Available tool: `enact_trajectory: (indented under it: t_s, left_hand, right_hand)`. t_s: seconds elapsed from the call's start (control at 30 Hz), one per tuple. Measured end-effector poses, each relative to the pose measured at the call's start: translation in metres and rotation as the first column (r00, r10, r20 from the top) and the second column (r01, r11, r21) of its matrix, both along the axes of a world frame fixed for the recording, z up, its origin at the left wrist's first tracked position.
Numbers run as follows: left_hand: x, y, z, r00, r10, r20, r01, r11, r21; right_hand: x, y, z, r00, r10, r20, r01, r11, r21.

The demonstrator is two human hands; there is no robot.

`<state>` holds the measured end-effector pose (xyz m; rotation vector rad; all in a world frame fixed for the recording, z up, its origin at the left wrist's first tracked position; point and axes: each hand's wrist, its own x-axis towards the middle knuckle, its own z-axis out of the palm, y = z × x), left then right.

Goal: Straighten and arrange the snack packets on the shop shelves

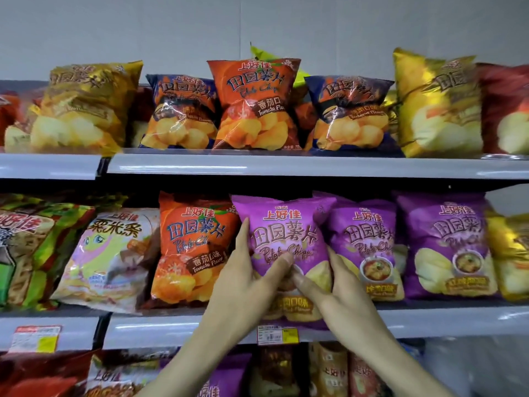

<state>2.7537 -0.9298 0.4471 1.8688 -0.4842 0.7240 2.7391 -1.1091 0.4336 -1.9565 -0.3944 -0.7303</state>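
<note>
We hold the glossy purple foil potato-chip packet (286, 239) upright at the front of the middle grey shelf (177, 328), long axis vertical, top seam up, printed face towards us. Its puffed front shows gold lettering and pale chips. Our left hand (246, 279) and right hand (340, 293) grip its sides, thumbs pressed on the front. It stands between an orange tomato-flavour packet (191, 247) and a second purple packet (369, 247).

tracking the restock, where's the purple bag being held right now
Head view, centre: the held purple bag is at the middle shelf's front edge, between the orange tomato bag to its left and a second purple bag to its right.
</note>
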Motion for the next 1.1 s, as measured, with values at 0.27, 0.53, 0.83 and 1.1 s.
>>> enact_trajectory:
  t_s: [0.27,0.53,0.83,1.1]
  left_hand:
    - [0.033,0.004,0.016,0.998,-0.067,0.016,0.067,0.998,0.016]
    - [0.043,-0.001,0.002,0.995,-0.093,0.028,0.094,0.995,-0.028]
    - [0.038,0.008,-0.007,0.993,-0.119,0.015,0.118,0.993,0.01]
    - [0.041,0.016,-0.008,1.0,-0.03,-0.006,0.03,0.998,0.054]
  right_hand:
    - [0.026,0.006,0.024,0.986,-0.141,0.094,0.148,0.986,-0.075]
    - [0.05,0.012,0.009,0.976,-0.188,0.107,0.197,0.977,-0.077]
    - [0.051,0.006,0.001,0.996,-0.08,0.046,0.084,0.992,-0.099]
    - [0.056,0.011,0.0,0.999,0.013,0.036,-0.01,0.996,-0.085]
